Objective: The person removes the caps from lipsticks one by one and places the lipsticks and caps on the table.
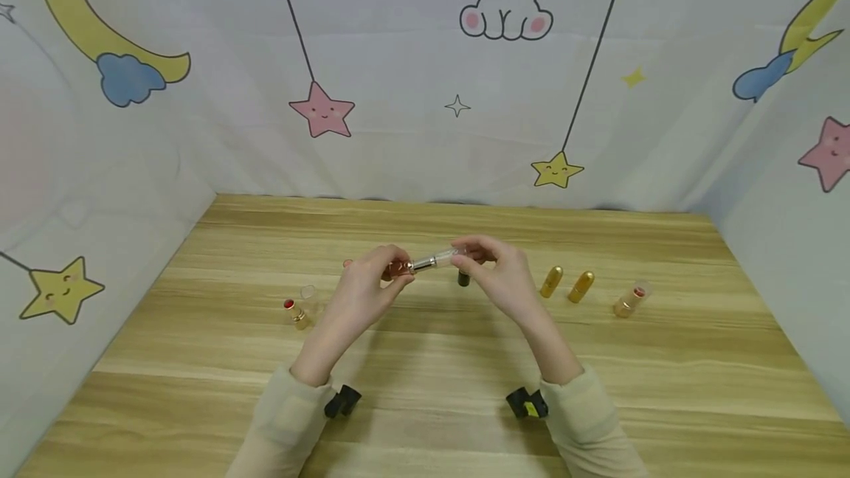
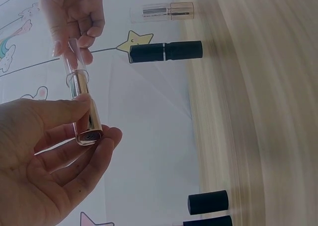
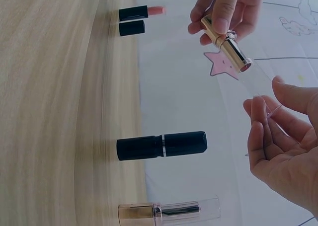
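My left hand point(image 1: 365, 282) grips the gold base of a lipstick tube point(image 1: 423, 264), which slants up toward the other hand. Between the thumb and fingers of my right hand point(image 1: 499, 275) is a clear cap point(image 2: 73, 57). In the left wrist view, the cap's rim appears to surround the metallic upper end of the lipstick tube. A red end shows on the tube in the right wrist view. Behind the hands stands a black lipstick tube point(image 3: 161, 145), partly hidden by the right hand in the head view.
On the left, an uncapped red lipstick point(image 1: 298, 316) stands near a clear cap point(image 1: 308, 292). An uncapped pink lipstick point(image 3: 133, 13) stands beside its black cap point(image 3: 131, 28). Rightward are two gold tubes point(image 1: 551, 281) and a clear-capped lipstick point(image 1: 627, 303). Printed curtains point(image 1: 412, 161) surround the wooden table point(image 1: 425, 360).
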`<action>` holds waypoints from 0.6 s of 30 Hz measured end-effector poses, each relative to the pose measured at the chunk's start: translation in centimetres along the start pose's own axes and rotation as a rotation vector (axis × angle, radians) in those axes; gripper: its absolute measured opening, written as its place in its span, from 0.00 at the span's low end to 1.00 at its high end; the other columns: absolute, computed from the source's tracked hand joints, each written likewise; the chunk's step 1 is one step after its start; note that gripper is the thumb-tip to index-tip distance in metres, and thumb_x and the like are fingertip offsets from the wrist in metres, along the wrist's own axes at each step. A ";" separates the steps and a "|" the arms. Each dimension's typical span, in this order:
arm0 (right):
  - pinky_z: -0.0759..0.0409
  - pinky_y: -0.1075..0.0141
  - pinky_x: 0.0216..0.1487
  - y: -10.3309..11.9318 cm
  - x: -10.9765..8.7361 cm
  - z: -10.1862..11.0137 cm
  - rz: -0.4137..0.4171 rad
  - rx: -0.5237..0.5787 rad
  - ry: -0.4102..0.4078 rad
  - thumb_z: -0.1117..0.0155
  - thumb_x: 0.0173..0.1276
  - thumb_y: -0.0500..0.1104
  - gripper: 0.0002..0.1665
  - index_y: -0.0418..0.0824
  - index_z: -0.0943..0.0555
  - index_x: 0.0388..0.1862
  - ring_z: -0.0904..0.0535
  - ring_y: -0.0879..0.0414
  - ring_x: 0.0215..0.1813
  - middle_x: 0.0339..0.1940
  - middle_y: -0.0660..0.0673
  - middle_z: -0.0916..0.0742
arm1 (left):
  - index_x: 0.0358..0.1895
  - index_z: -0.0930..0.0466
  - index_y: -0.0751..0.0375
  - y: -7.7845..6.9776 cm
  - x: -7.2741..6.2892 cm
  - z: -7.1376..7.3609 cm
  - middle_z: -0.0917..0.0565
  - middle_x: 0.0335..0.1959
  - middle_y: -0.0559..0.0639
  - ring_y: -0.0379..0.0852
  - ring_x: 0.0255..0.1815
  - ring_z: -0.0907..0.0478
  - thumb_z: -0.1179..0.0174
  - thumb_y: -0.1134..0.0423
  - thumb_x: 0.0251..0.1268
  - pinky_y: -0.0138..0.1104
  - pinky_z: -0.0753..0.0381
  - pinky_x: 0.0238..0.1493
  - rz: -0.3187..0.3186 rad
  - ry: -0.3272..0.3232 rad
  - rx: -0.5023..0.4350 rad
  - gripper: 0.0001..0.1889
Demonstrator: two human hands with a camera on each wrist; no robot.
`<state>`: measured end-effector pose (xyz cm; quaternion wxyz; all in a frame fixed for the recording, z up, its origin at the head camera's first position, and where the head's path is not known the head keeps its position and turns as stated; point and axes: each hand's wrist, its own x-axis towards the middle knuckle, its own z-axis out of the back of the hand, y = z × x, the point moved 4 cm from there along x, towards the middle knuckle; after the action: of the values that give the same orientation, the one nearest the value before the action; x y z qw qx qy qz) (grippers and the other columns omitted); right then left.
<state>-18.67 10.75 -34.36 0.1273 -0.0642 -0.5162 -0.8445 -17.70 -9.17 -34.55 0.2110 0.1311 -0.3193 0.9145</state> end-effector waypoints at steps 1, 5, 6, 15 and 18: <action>0.23 0.66 0.42 0.0 0.0 0.1 -0.002 0.000 -0.003 0.34 0.65 0.45 0.15 0.41 0.16 0.49 0.20 0.55 0.40 0.39 0.44 0.13 | 0.41 0.20 0.58 0.0 0.0 0.0 0.18 0.31 0.48 0.41 0.31 0.23 0.33 0.64 0.58 0.35 0.22 0.34 0.003 -0.001 0.002 0.09; 0.22 0.61 0.44 -0.1 0.0 0.5 -0.012 -0.006 -0.011 0.34 0.65 0.45 0.15 0.42 0.16 0.50 0.20 0.55 0.41 0.40 0.44 0.13 | 0.40 0.20 0.58 0.1 0.0 0.0 0.18 0.31 0.48 0.41 0.31 0.22 0.33 0.64 0.58 0.36 0.20 0.35 0.007 -0.002 -0.001 0.09; 0.22 0.60 0.45 -0.2 0.0 0.6 -0.011 -0.009 -0.013 0.34 0.65 0.45 0.15 0.42 0.17 0.50 0.20 0.55 0.42 0.40 0.45 0.12 | 0.40 0.20 0.59 0.1 0.0 0.0 0.17 0.31 0.49 0.41 0.31 0.22 0.33 0.64 0.58 0.36 0.20 0.35 0.009 -0.002 -0.006 0.09; 0.22 0.65 0.46 -0.5 -0.2 1.2 -0.006 -0.020 -0.028 0.34 0.65 0.44 0.14 0.45 0.16 0.49 0.20 0.56 0.42 0.41 0.46 0.13 | 0.41 0.22 0.60 0.7 0.1 -0.3 0.14 0.33 0.51 0.42 0.31 0.16 0.35 0.67 0.59 0.31 0.17 0.34 0.096 0.029 -0.091 0.08; 0.22 0.67 0.44 -0.6 -0.2 1.4 -0.004 -0.024 -0.030 0.34 0.65 0.44 0.13 0.45 0.16 0.49 0.20 0.56 0.41 0.40 0.46 0.13 | 0.42 0.23 0.60 0.9 0.2 -0.5 0.13 0.34 0.51 0.42 0.31 0.16 0.36 0.66 0.59 0.32 0.17 0.34 0.134 0.043 -0.105 0.09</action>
<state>-18.69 12.24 -34.26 0.1168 -0.0773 -0.5080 -0.8499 -18.33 -9.45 -35.40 0.1626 0.0787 -0.3702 0.9112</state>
